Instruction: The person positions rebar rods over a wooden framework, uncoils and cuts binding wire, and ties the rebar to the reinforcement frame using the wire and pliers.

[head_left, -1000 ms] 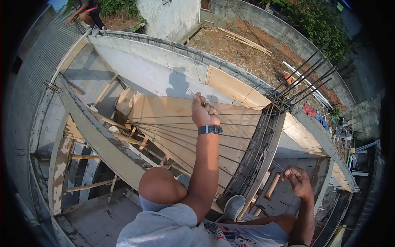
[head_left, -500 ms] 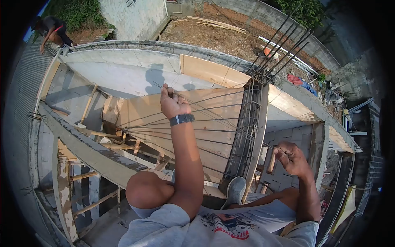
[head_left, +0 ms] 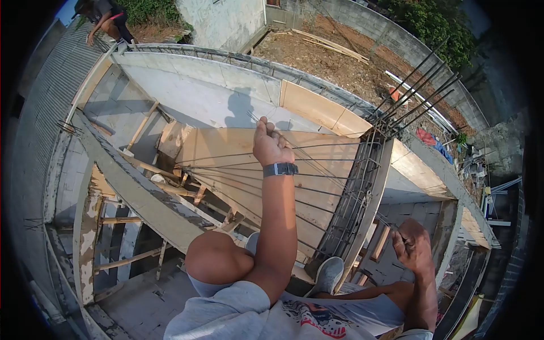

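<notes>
My left hand point(head_left: 273, 143), with a dark watch point(head_left: 280, 169) on the wrist, is raised and closed around thin tie wires point(head_left: 309, 154). Short wire ends stick out above its fingers. From there the wires slant down to the right, over the rebar cage point(head_left: 354, 195), toward my right hand point(head_left: 412, 243). That hand is closed in a pinch beside a thin wire end; its grip is partly hidden. Below my left hand, several rebar rods point(head_left: 294, 187) fan out across a plywood panel point(head_left: 226, 144) toward the cage.
I sit high on the frame, one shoe point(head_left: 328, 276) by the cage. Upright rebar point(head_left: 422, 85) sticks up at the corner. A concrete beam point(head_left: 136, 175) runs at left above deep openings with wooden props point(head_left: 127, 259). A co-worker point(head_left: 107, 20) bends at the upper left wall.
The view has turned, so the scene sits farther right and lower. My right hand has dropped slightly and its fingers look more curled. My left hand keeps its hold on the wires.
</notes>
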`<control>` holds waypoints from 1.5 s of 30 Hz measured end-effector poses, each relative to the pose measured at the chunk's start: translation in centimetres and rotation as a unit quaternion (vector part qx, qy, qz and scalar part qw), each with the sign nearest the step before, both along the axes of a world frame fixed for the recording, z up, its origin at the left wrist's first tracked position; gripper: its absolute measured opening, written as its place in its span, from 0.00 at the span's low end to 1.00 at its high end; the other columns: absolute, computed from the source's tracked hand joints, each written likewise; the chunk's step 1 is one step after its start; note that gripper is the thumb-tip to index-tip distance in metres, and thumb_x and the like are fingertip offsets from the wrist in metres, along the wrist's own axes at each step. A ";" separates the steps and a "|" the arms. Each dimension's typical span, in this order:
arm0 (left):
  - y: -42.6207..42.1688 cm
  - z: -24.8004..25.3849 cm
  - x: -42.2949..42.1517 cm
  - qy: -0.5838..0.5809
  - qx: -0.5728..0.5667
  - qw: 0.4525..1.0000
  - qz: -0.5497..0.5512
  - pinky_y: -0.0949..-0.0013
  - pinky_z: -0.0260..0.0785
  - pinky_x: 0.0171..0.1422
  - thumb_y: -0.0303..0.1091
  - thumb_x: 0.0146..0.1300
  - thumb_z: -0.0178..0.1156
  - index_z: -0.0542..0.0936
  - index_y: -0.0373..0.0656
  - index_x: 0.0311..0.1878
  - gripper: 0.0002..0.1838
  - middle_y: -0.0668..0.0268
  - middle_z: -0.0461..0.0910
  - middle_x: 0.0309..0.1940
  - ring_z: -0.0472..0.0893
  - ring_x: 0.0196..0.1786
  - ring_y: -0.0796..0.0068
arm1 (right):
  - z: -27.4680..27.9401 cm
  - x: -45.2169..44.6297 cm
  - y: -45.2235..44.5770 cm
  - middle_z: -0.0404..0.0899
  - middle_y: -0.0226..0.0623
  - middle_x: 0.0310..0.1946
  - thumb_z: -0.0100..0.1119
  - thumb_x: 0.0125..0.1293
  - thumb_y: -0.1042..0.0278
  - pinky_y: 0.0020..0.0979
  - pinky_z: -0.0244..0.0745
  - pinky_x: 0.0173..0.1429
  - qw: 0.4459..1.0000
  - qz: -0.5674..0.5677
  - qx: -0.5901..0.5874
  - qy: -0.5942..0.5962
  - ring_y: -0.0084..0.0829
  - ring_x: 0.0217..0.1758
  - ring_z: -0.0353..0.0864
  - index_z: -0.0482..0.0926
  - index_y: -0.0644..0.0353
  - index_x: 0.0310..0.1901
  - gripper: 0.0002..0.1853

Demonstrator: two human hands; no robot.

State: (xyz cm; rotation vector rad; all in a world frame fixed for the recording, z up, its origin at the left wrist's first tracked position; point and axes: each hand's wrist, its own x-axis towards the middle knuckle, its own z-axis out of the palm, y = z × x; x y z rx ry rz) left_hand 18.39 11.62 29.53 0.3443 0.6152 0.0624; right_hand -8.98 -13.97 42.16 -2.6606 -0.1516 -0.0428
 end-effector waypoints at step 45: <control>-16.5 -0.4 -13.4 -0.199 -0.082 0.845 -0.489 0.64 0.79 0.53 0.33 0.65 0.68 0.82 0.40 0.46 0.10 0.64 0.82 0.49 0.79 0.44 0.76 | -2.9 4.4 -2.8 0.76 0.50 0.26 0.60 0.66 0.68 0.40 0.71 0.35 0.980 -0.170 0.102 0.005 0.50 0.27 0.75 0.74 0.66 0.32 0.10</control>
